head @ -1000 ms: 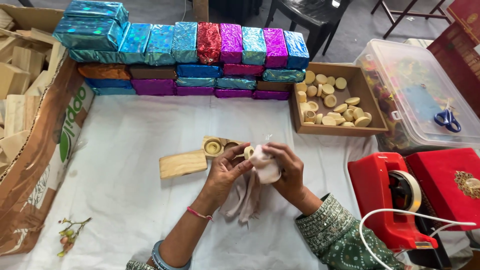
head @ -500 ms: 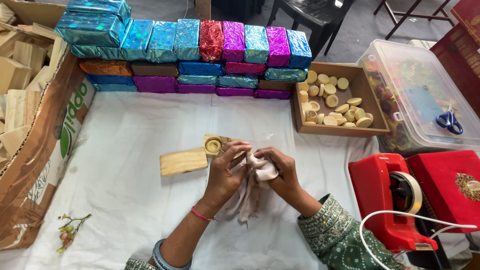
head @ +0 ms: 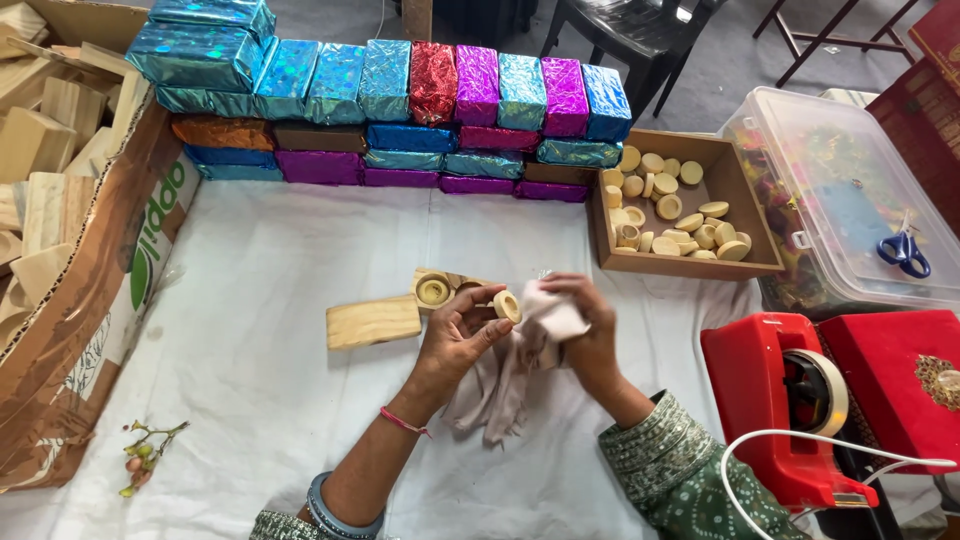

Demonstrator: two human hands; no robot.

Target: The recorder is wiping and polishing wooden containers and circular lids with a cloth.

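Grip: left hand (head: 455, 335) pinches a small wooden ring (head: 508, 305); right hand (head: 585, 335) clutches a pale cloth (head: 520, 360).
Place: centre of frame, just right of a wooden block (head: 372, 322).

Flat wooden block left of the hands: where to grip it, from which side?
Grip the wooden block across its two long edges near the middle, coming from above. It lies flat on the white cloth with bare space in front and behind; its right end sits close to the left hand.
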